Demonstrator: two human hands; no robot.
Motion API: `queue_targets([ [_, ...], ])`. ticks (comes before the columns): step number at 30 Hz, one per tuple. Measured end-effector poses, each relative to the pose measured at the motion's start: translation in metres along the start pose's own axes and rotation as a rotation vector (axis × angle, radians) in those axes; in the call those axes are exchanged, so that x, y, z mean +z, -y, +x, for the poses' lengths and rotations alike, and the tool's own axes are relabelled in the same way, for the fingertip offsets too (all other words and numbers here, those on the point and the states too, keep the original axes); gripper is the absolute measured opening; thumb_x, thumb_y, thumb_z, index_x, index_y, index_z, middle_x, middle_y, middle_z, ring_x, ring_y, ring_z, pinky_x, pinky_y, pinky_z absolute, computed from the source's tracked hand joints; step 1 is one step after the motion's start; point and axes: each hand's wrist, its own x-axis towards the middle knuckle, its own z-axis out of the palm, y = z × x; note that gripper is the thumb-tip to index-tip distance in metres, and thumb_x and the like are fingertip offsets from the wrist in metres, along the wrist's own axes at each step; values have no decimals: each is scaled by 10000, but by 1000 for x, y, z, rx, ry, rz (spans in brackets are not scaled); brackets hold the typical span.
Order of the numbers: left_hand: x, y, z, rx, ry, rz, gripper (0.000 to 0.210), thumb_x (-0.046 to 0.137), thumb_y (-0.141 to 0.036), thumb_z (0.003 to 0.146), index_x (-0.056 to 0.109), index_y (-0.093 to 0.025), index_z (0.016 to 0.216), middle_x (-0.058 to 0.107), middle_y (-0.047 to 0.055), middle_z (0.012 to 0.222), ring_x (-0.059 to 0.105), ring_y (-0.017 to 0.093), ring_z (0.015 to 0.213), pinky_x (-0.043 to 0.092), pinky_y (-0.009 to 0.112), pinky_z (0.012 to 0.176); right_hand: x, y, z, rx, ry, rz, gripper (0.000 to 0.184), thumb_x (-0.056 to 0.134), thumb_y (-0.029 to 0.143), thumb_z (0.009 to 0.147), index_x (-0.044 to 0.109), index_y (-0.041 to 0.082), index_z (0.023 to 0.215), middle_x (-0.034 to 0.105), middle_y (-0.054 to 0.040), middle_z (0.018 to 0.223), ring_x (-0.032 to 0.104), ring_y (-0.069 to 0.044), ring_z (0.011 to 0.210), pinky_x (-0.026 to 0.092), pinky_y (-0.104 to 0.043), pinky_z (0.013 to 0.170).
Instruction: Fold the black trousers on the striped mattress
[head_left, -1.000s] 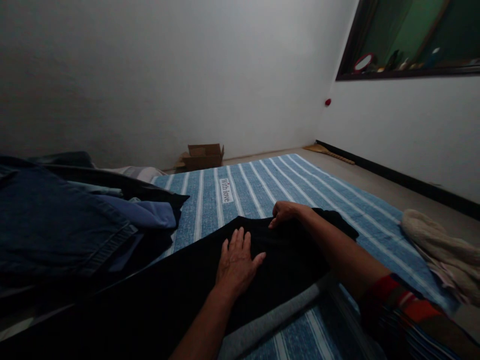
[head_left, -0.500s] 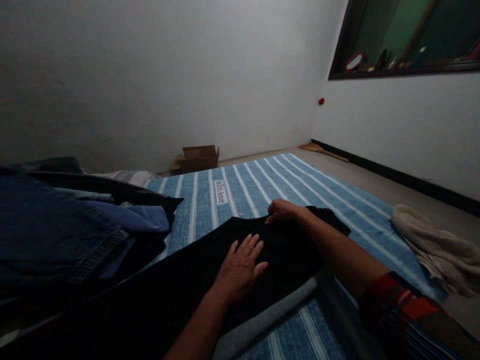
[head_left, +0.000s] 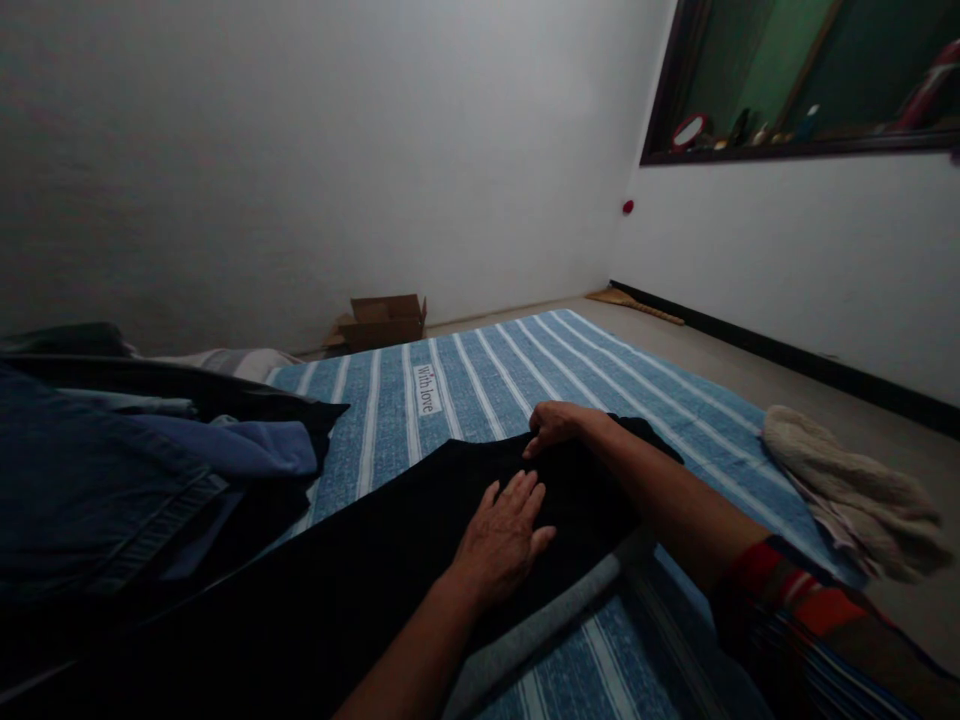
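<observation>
A long black garment [head_left: 360,570] lies spread across the bed, running from the lower left toward the right. Grey fabric [head_left: 559,615] shows along its near edge. My left hand [head_left: 504,535] rests flat on the black cloth, palm down, fingers extended. Just beyond it, my right hand [head_left: 553,425] has its fingers curled and pinched on the garment's far edge. The right forearm crosses over the garment's right end and hides part of it.
A pile of clothes, with blue jeans [head_left: 90,480] and a lighter blue garment [head_left: 240,445], is at the left. The blue striped bedsheet [head_left: 480,370] lies underneath. A beige cloth [head_left: 840,480] sits at the right edge. An open cardboard box [head_left: 386,322] stands by the wall.
My left hand has slid a little to the right over the black garment, closer to my right hand. The right hand keeps its pinch at the far edge. The view has turned slightly right.
</observation>
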Motion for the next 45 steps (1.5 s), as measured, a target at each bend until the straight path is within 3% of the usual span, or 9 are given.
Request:
queue_targets([
  [5, 3, 4, -1, 16, 2, -1, 536, 355, -442, 945, 345, -196, 1421, 263, 94, 1520, 182, 231, 1413, 193, 482, 1125, -6, -17, -7, 30, 62, 49, 394, 733, 531, 624, 715, 163, 764, 644, -10, 678, 566, -145, 612, 347, -224, 522],
  [20, 1, 3, -1, 36, 6, -7, 496, 376, -471, 939, 327, -354, 1419, 198, 82, 1548, 138, 280, 1419, 169, 538, 1104, -7, -23, -13, 34, -99, -13, 348, 689, 514, 688, 696, 177, 774, 648, -31, 740, 573, -175, 718, 324, -243, 562],
  [24, -3, 1, -1, 30, 19, -8, 483, 377, -460, 942, 349, -347, 1410, 206, 95, 1543, 140, 282, 1419, 174, 535, 1102, -8, -32, -23, 61, -10, 7, 380, 686, 551, 683, 701, 183, 777, 653, -14, 716, 583, -158, 669, 340, -230, 532],
  [28, -6, -1, -2, 16, 31, -11, 478, 378, -458, 941, 363, -341, 1405, 217, 103, 1539, 149, 279, 1417, 181, 529, 1101, -15, -37, -36, 117, 47, -11, 321, 732, 459, 657, 717, 179, 815, 678, -18, 748, 611, -163, 680, 371, -224, 536],
  [34, -2, 1, -1, 39, 22, -1, 470, 376, -454, 945, 361, -349, 1403, 194, 101, 1546, 144, 290, 1417, 180, 549, 1094, -28, -25, -42, 180, -9, -133, 382, 747, 439, 631, 720, 174, 905, 699, -72, 874, 641, -223, 789, 398, -245, 568],
  [39, 3, 4, 0, 54, 3, 17, 469, 392, -434, 945, 365, -336, 1403, 201, 95, 1545, 151, 312, 1413, 194, 578, 1082, -23, -23, -40, 210, -9, -202, 409, 732, 464, 641, 713, 185, 939, 698, -91, 945, 651, -248, 842, 421, -247, 586],
  [45, 3, 3, 3, 201, -11, -2, 438, 409, -314, 948, 393, -270, 1384, 327, 23, 1500, 226, 236, 1401, 221, 534, 1108, -22, -22, -41, 206, -27, -259, 434, 716, 481, 662, 707, 186, 981, 694, -110, 977, 649, -272, 894, 449, -268, 628],
])
